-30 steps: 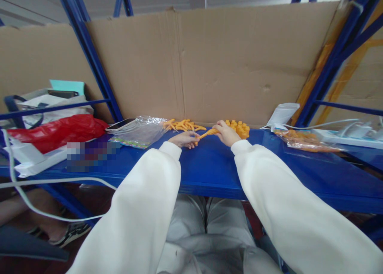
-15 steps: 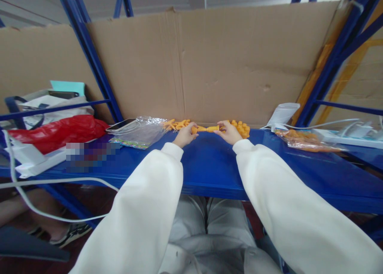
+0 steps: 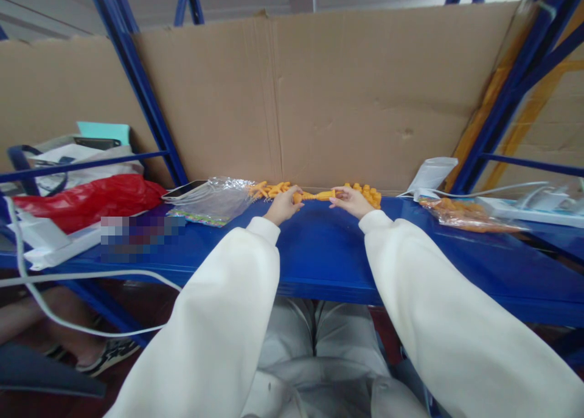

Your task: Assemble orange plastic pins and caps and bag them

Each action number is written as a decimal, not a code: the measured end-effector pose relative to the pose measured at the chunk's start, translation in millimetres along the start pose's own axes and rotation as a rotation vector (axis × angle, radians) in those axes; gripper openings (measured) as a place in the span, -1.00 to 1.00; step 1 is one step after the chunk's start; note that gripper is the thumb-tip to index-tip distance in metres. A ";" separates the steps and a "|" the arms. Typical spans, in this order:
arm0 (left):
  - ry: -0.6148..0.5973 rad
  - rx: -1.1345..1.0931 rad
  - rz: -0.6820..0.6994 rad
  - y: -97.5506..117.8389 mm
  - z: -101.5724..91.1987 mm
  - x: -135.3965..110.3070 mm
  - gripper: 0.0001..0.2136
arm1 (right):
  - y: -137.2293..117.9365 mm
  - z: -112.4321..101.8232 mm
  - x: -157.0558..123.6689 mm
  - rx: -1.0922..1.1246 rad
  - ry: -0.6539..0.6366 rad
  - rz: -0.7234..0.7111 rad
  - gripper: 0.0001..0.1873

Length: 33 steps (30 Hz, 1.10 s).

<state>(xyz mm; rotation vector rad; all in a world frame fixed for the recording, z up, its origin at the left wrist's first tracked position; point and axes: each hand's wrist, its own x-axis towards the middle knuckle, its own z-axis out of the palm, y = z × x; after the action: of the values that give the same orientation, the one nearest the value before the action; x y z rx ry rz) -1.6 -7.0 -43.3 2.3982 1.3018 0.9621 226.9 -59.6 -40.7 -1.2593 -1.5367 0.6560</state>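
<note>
My left hand [image 3: 283, 205] is closed on the left end of a slim orange plastic piece [image 3: 318, 195] with a narrow, ridged-looking middle. At its right end, the bent fingers of my right hand [image 3: 354, 201] pinch the same piece. The piece lies level between both hands, just over the blue shelf; its exact kind is too small to make out. Several orange branching parts [image 3: 262, 190] are heaped beside my left hand. Behind my right hand stands a cluster of knobby orange pieces [image 3: 371, 195], partly hidden by the fingers.
The blue shelf [image 3: 323, 254] is backed by a cardboard sheet [image 3: 365, 101]. To the left lie a clear plastic bag [image 3: 223, 202], a phone [image 3: 185, 190], a red bag [image 3: 100, 202] and a white cable [image 3: 114, 274]. A bag of orange parts [image 3: 469, 214] and a power strip [image 3: 538, 210] lie right.
My right hand has shifted slightly to the right along the orange piece, showing a little more of it between the hands. My left hand has barely moved.
</note>
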 end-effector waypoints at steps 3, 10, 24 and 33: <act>0.013 0.012 0.029 0.2 -1.9 -0.4 -0.69 | -2.2 -1.8 -2.2 -0.013 -0.012 0.037 -0.70; 0.020 0.005 0.048 7.2 -1.6 -2.0 -0.68 | -4.9 -6.9 -5.9 -0.096 -0.037 0.192 -0.35; 0.062 0.005 0.059 0.7 -0.1 -0.5 -0.70 | -12.4 -2.0 -8.8 0.103 -0.046 0.199 -0.60; 0.080 -0.057 0.107 -4.1 4.7 2.5 -0.70 | -5.0 -6.6 -7.7 -0.031 -0.033 0.254 -0.43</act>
<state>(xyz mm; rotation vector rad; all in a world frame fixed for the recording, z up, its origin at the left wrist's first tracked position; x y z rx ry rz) -0.3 -2.2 -47.8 2.4304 1.1655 1.1200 230.7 -69.5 -36.8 -1.4882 -1.4306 0.8212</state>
